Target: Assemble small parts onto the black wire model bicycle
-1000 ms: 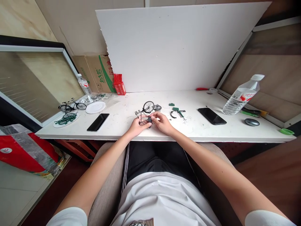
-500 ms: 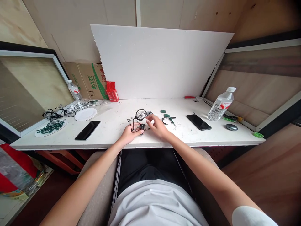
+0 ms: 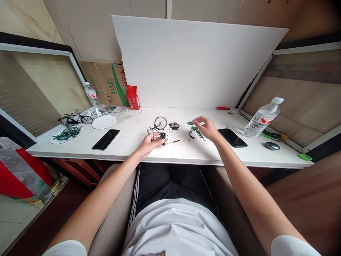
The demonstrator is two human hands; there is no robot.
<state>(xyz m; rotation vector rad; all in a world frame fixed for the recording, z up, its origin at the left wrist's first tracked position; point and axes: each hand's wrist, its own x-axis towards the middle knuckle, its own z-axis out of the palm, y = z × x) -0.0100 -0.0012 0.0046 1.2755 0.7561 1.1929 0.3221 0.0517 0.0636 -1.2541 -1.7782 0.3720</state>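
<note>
Near the front edge of the white table [image 3: 128, 142], a small model bicycle [image 3: 160, 128] sits in the grasp of the left hand [image 3: 148, 144]. Long axis runs away from the person, spoked wheel [image 3: 160, 123] at the far end. Frame slender and dark, partly covered by the hand; a round black part [image 3: 163, 136] shows at the thumb tip. Right hand [image 3: 205, 127] hovers, loosely curled, over green pieces [image 3: 195, 128], blocking some from sight; cannot tell if it pinches anything. Dark disc-shaped part [image 3: 174, 126] lies right of the wheel; thin rod [image 3: 174, 142] nearer. Phones [image 3: 106, 139] lie well apart, one either side.
</note>
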